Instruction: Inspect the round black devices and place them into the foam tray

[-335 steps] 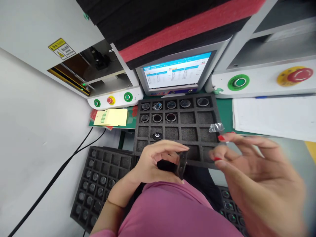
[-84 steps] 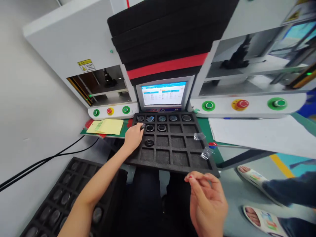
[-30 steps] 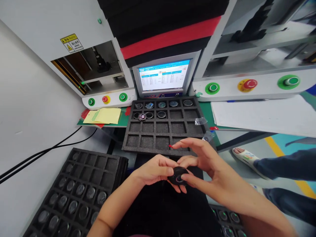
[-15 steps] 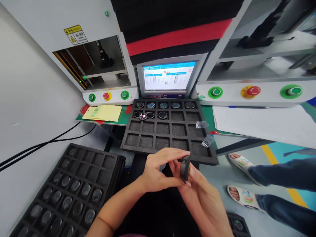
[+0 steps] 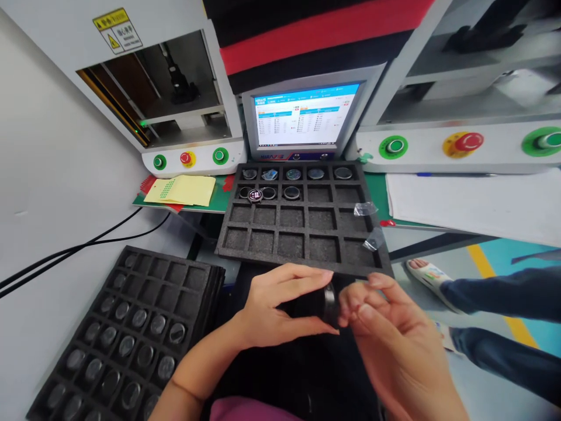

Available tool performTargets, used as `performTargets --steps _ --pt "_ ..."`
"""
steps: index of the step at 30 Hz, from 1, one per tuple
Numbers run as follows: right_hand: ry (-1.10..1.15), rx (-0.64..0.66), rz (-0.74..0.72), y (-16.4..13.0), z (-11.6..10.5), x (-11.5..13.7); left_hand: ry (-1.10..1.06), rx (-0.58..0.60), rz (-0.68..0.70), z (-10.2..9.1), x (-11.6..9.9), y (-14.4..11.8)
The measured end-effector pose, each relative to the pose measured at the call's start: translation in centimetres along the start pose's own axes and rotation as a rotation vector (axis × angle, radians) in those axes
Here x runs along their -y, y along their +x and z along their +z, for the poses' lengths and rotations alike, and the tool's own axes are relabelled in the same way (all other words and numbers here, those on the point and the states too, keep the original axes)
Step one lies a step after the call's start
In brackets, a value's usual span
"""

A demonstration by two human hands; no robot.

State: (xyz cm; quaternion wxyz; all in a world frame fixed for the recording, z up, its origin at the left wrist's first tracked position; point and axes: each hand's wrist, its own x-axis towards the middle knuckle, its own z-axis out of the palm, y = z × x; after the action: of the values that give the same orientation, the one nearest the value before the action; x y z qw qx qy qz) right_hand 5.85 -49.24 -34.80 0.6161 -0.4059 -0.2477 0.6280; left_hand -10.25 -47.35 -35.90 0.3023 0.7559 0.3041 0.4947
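Below the foam tray (image 5: 228,241), left hand (image 5: 272,310) pinches a round black part (image 5: 329,304).

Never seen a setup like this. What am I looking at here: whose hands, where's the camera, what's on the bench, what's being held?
There is no robot. A camera on a person's head looks down at their own two bare hands.

The left hand grips a small round black part, turned on edge. The right hand has its fingertips against the same part.

Just beyond the hands lies a black foam tray divided into square pockets. Its far two rows hold several round parts; the nearer pockets look bare. A second foam tray, lower left, holds many similar discs.

Behind stand a monitor showing a table of data, and two white machines with green and red buttons. Yellow sheets lie at left, white paper at right.

The legs and sandal at right belong to someone else.
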Motion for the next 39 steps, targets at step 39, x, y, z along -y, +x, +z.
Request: performTargets --steps 39 --pt "-0.063 0.021 -0.018 0.0 -0.9 -0.8 -0.664 0.164 -0.429 -0.1 -0.4 0.2"
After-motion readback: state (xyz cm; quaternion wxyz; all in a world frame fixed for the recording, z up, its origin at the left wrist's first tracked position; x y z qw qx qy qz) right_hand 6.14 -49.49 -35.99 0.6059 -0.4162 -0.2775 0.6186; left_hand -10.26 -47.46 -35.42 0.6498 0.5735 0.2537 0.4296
